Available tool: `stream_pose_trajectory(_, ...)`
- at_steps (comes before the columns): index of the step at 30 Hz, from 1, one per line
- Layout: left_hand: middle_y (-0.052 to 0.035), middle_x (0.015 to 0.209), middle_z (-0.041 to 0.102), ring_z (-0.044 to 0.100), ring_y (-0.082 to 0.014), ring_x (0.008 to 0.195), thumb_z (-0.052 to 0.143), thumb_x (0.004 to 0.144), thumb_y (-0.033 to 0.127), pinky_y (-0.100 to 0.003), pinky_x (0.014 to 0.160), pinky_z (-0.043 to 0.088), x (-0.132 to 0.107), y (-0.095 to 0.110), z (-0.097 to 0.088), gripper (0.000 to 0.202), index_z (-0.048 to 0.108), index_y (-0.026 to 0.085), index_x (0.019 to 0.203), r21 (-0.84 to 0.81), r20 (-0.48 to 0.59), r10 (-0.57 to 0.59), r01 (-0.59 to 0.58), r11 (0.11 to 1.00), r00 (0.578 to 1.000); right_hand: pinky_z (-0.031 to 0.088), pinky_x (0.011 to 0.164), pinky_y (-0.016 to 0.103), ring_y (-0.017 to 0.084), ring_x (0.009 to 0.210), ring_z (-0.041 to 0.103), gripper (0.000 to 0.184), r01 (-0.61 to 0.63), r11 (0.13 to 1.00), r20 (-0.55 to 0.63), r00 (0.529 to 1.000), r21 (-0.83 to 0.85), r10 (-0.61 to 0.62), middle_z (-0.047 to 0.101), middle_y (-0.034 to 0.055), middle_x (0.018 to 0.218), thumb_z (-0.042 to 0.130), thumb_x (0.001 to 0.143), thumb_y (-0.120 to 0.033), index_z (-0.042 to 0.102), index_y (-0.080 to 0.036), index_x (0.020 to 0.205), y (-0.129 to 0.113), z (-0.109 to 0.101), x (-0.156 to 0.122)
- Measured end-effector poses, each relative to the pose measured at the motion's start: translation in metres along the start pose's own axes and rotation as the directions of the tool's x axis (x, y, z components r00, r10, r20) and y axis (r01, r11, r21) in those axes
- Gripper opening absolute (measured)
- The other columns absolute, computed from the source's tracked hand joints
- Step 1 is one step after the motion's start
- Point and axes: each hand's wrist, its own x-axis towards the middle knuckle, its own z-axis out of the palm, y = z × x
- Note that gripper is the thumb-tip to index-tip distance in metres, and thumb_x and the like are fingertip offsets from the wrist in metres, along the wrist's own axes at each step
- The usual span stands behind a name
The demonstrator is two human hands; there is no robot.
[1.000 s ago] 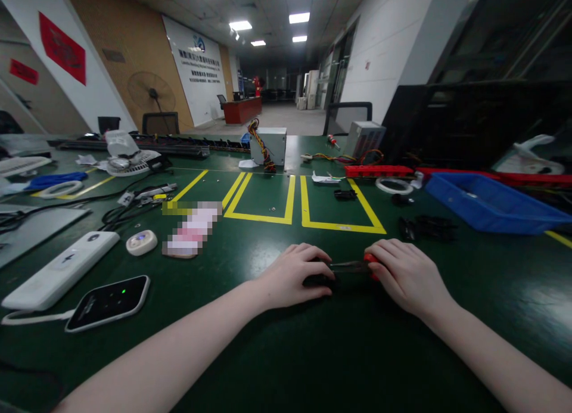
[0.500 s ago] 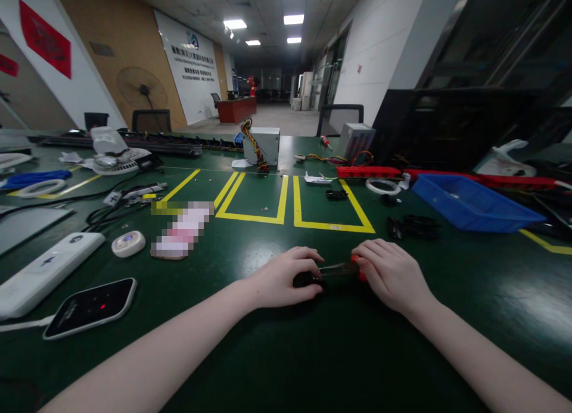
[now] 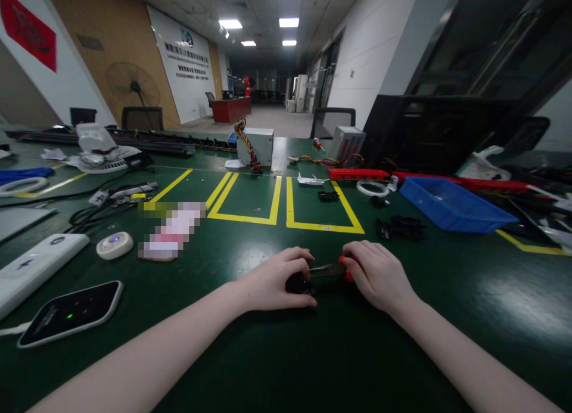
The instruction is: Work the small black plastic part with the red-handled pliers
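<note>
On the green table (image 3: 313,353) both my hands rest low at the centre, close together. My left hand (image 3: 272,279) is curled over a small black part (image 3: 297,282), fingers wrapped round it. My right hand (image 3: 378,273) is closed on a tool with a red handle (image 3: 344,269); its thin dark shaft (image 3: 326,271) bridges the gap to the black part. What the shaft's tip touches is hidden by my fingers.
Yellow tape boxes (image 3: 286,207) lie just beyond my hands. A blue bin (image 3: 447,205), a red strip (image 3: 357,173) and black parts (image 3: 397,227) sit right; a grey power supply (image 3: 254,146) stands behind. Left: a black device (image 3: 67,311), white box (image 3: 31,270), round white puck (image 3: 115,245), cables, a fan.
My hands keep their hold on the black part and the red-handled tool. The view has swung a little to the right, so everything on the table sits further left.
</note>
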Motion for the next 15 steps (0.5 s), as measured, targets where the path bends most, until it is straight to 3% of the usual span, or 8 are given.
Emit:
stream_pose_trajectory(3,-0.0107,0.139,0.048,0.054,-0.0277,0.121,0.078,0.077,0.041,-0.043,0.096,0.051,0.0003,0.0007,0.0004,0.038,0.057,0.021,0.103,0.0,-0.027,-0.017,0.017,1.0,0.999,0.04,0.07,0.033,0.019,0.075,0.059,0.028,-0.001,1.0,0.002,1.0,0.002,0.001,0.066,0.0068,0.082,0.036,0.1,-0.034,0.058,-0.019,0.09,-0.0013,-0.0009,0.0002)
stream_pose_trajectory(9,-0.0127,0.137,0.049,0.051,-0.0317,0.123,0.08,0.071,0.052,-0.049,0.101,0.045,0.0031,0.0001,0.0023,0.072,0.048,0.02,0.127,0.188,-0.065,-0.009,0.022,0.982,0.998,0.04,0.072,0.033,0.019,0.077,0.059,0.027,0.031,0.999,0.009,0.999,0.009,-0.031,0.067,0.0064,0.083,0.037,0.099,-0.033,0.057,-0.019,0.09,-0.002,-0.0012,0.0003)
stream_pose_trajectory(15,-0.0113,0.131,0.052,0.052,-0.032,0.117,0.079,0.071,0.053,-0.049,0.097,0.046,0.0024,0.0015,0.0043,0.08,0.043,0.021,0.134,0.172,-0.086,-0.119,0.133,0.976,0.989,0.04,0.073,0.033,0.019,0.077,0.059,0.026,0.045,0.999,0.018,0.999,0.006,-0.045,0.067,0.0064,0.083,0.039,0.099,-0.033,0.058,-0.018,0.089,-0.0033,-0.0013,-0.0004)
